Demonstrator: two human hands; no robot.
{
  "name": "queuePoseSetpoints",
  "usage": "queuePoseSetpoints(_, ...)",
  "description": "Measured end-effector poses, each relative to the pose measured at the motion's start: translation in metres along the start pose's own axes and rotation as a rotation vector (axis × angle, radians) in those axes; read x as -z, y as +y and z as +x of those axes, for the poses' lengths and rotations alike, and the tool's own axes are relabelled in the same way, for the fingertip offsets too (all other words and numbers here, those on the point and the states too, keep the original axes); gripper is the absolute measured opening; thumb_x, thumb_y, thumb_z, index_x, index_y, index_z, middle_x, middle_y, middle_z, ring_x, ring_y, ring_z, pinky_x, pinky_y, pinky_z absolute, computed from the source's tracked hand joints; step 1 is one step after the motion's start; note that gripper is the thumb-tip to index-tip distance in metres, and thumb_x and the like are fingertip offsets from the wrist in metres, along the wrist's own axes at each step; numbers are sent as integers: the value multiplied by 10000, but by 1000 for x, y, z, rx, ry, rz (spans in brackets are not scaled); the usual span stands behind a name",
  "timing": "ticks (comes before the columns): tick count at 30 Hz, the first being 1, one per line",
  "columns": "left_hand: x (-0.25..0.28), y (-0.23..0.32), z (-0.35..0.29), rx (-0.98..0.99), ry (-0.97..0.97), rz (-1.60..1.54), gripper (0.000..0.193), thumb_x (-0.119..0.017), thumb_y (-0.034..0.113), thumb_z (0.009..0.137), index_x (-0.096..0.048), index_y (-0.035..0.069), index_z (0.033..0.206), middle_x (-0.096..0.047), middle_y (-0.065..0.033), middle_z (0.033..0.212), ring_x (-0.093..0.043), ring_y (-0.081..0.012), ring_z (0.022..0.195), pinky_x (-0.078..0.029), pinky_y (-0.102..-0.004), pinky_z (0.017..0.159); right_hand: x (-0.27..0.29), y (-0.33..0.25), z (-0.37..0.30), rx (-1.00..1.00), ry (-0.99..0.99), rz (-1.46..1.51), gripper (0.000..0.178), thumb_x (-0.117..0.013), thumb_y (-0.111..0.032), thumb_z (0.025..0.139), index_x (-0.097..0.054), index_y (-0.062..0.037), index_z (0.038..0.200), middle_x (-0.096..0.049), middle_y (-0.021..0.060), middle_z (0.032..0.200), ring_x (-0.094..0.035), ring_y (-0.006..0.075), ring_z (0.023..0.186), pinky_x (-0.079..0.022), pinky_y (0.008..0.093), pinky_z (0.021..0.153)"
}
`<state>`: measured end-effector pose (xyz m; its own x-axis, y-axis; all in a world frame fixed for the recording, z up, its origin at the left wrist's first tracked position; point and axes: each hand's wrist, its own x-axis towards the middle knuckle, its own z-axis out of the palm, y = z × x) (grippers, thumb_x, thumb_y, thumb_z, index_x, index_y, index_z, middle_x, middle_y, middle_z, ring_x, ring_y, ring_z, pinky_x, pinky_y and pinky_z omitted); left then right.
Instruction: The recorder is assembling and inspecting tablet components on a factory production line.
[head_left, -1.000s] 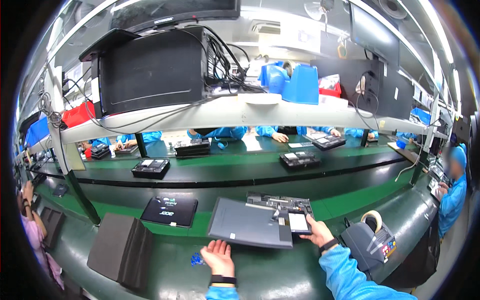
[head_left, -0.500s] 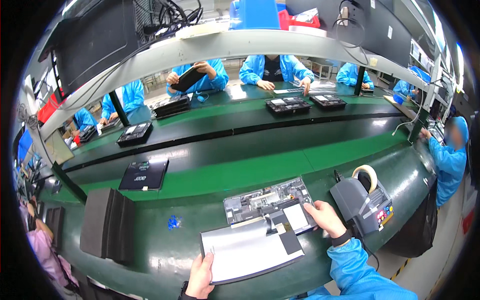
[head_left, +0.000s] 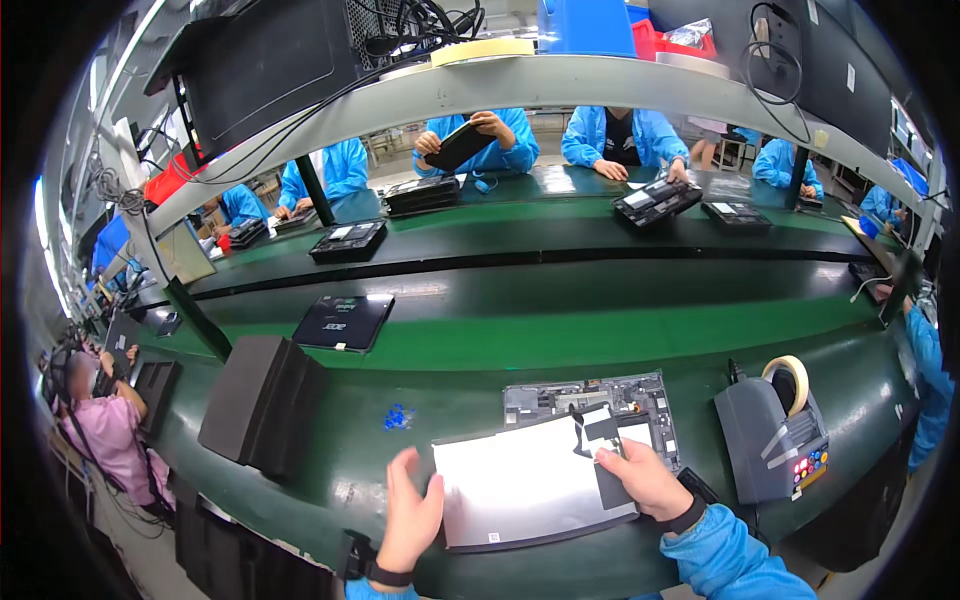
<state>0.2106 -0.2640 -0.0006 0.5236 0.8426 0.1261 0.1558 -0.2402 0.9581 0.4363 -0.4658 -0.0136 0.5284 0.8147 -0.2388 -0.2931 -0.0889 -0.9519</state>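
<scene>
A silver-backed laptop screen panel (head_left: 535, 485) with black strips at its right end lies in front of me, tilted a little. It overlaps the near part of an opened laptop base (head_left: 535, 400), whose circuit board shows at the far side. My right hand (head_left: 655, 485) pinches the panel's right edge, thumb on top by the black strip; its other fingers are partly hidden. My left hand (head_left: 408, 512) is just off the panel's left edge, thumb and fingers spread, holding nothing. A thin cable (head_left: 580, 432) curves over the panel's far edge.
Small blue pieces (head_left: 398, 417) lie left of the base. A block of black foam sheets (head_left: 262, 405) stands farther left, with a dark laptop lid (head_left: 344, 322) behind. At right is a grey tape dispenser (head_left: 770, 440). Co-workers in blue sit across the bench.
My left hand has let go of the panel's left edge and opened. My right hand has moved from the base onto the panel, which now covers more of the base. The view has shifted leftward.
</scene>
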Motion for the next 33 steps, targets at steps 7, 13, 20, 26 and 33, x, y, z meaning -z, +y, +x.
queuePoseSetpoints(7,-25,29,97,-87,-607,360,224,-607,188,838,-624,-18,923,-630,-114,837,-608,-209,779,-490,-315,722,-3,-11,-11,19,13,78,222,-531,-175,944,-583,5,1063,-621,14,934,-566,76,838,-474,244,734)
queuePoseSetpoints(13,-35,34,118,155,-871,492,271,-617,276,872,-620,6,851,-586,2,731,-518,-79,672,-421,-232,610,-4,-4,-10,54,12,10,215,-547,-180,937,-592,5,1035,-609,-9,923,-531,59,826,-440,226,745)
queuePoseSetpoints(20,-46,39,114,292,-865,492,350,-662,368,840,-612,27,777,-536,25,662,-456,-71,609,-354,-228,534,6,1,-13,34,40,15,214,-556,-183,931,-597,7,1020,-604,-14,909,-525,55,812,-438,225,728)
queuePoseSetpoints(26,-48,30,103,249,-773,490,398,-692,410,817,-550,56,705,-529,24,609,-446,-53,540,-339,-218,469,5,1,-11,25,31,25,211,-561,-179,929,-596,9,1017,-605,-15,902,-523,50,814,-441,227,732)
queuePoseSetpoints(33,-53,19,89,86,-633,229,177,-705,141,817,-568,33,785,-589,-10,747,-550,-72,673,-471,-228,623,2,2,-12,54,21,56,219,-556,-151,929,-595,14,1068,-612,-3,943,-535,63,846,-443,234,759)
